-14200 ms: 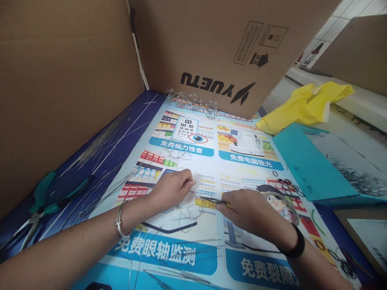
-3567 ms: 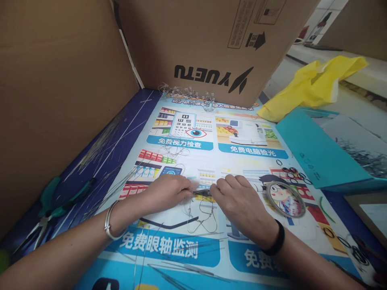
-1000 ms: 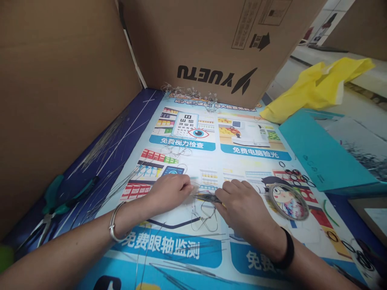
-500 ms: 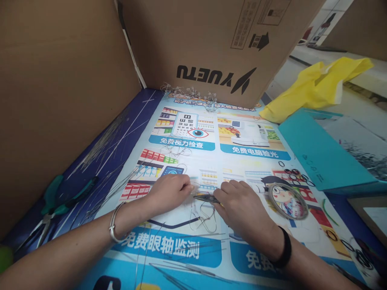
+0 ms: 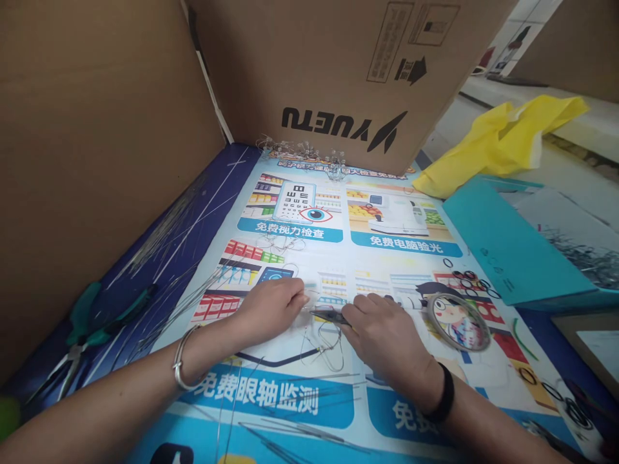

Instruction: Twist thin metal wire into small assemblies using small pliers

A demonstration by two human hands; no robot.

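My left hand (image 5: 278, 306) is closed in a pinch near the middle of the printed poster (image 5: 333, 258), with a thin wire at its fingertips. Dark-tipped pliers (image 5: 329, 315) are held in my right hand (image 5: 380, 325), their jaws pointing left and reaching the wire just beside my left fingertips. Bent thin wire loops (image 5: 329, 348) hang or lie just below the plier tips. Whether the jaws are fully closed on the wire is too small to tell.
Teal-handled pliers (image 5: 82, 328) and loose straight wires (image 5: 164, 225) lie left. Cardboard (image 5: 338, 64) stands at the back, with tangled wire pieces (image 5: 336, 164) at its foot. Right are a round grey ring (image 5: 432, 325), black rings (image 5: 469, 276), a teal box (image 5: 512, 245) and a yellow bag (image 5: 483, 142).
My right forearm and wrist have shifted slightly left. The wire loops under the plier tips have turned a little. My left hand is nearly unmoved.
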